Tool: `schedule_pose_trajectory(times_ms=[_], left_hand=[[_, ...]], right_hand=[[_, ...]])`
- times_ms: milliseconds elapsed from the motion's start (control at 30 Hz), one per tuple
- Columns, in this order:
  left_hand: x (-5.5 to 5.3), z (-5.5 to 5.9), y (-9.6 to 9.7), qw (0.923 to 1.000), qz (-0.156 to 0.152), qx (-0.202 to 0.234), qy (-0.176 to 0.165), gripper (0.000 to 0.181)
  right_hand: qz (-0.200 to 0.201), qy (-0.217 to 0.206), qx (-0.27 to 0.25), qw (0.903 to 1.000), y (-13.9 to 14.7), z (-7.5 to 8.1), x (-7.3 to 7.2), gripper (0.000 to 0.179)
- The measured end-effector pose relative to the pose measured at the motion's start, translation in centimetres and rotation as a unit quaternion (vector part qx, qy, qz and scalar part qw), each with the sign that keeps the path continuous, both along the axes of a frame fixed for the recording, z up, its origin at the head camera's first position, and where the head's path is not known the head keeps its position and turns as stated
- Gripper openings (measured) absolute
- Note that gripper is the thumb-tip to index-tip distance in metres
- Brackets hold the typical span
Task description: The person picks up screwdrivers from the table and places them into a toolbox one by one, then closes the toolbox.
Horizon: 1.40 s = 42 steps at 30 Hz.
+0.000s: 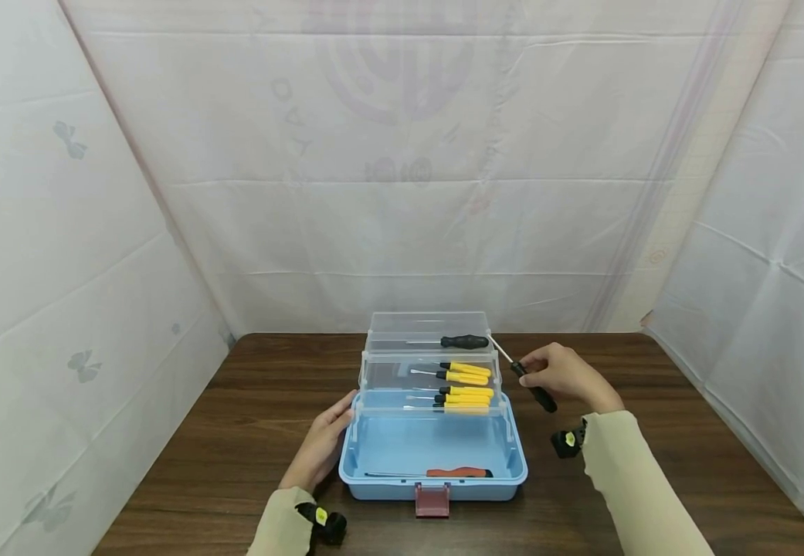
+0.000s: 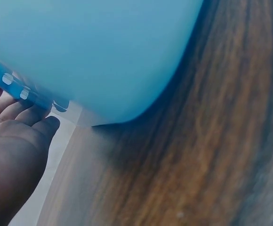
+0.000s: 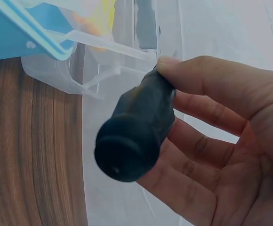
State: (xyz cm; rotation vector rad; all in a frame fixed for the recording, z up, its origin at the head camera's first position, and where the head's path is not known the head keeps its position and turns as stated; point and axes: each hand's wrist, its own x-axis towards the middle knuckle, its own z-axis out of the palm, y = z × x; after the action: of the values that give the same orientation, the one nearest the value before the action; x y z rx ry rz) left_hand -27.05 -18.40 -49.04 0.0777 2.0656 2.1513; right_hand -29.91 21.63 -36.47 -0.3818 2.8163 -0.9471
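Observation:
A light blue toolbox (image 1: 436, 440) stands with its clear fold-out trays raised. My left hand (image 1: 321, 442) holds its left side; in the left wrist view the fingers (image 2: 21, 113) are at the rim, fingertips partly hidden. My right hand (image 1: 564, 376) pinches a screwdriver (image 1: 532, 386) by its black handle, right of the trays. The shaft slants up and left, its tip overlapping the upper tray's right end. In the right wrist view the thumb and fingers (image 3: 197, 77) grip the handle, butt end facing the camera.
The upper clear tray (image 1: 415, 323) holds another black-handled screwdriver (image 1: 464, 341). Several yellow-handled screwdrivers (image 1: 467, 379) lie in the lower trays. An orange-handled screwdriver (image 1: 460, 472) lies along the box's front inside, near the dark red latch (image 1: 432, 502). White sheeting surrounds the wooden table (image 1: 235, 448).

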Motion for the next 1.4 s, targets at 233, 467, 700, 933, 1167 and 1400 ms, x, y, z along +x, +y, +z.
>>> schedule_pose_trajectory(times_ms=[233,467,700,933,1167,1400], left_hand=[[0.0,-0.1,-0.1,1.0,-0.001,-0.003,-0.003,0.05],[-0.1,-0.1,-0.1,1.0,-0.003,0.0,-0.001,0.05],[0.0,-0.1,-0.1,1.0,0.0,0.001,-0.003,0.05],[0.0,-0.1,-0.1,1.0,0.001,0.003,-0.004,0.05],[0.1,0.0,-0.1,1.0,0.001,-0.001,-0.003,0.05],[0.0,-0.1,0.0,1.0,-0.003,0.007,-0.006,0.05]], right_hand=[[0.008,0.012,0.007,0.9999,-0.5,0.6,-0.7,0.036],[0.026,0.035,0.01,0.999,-1.2,1.3,-1.3,0.035],[0.032,0.038,0.008,0.9987,-2.0,1.8,-2.2,0.033],[0.048,0.043,0.014,0.9978,-3.0,2.5,-2.7,0.031],[0.06,0.035,0.015,0.9975,-4.2,3.1,-3.5,0.033],[0.063,0.041,0.011,0.9971,-4.9,2.9,-4.0,0.03]])
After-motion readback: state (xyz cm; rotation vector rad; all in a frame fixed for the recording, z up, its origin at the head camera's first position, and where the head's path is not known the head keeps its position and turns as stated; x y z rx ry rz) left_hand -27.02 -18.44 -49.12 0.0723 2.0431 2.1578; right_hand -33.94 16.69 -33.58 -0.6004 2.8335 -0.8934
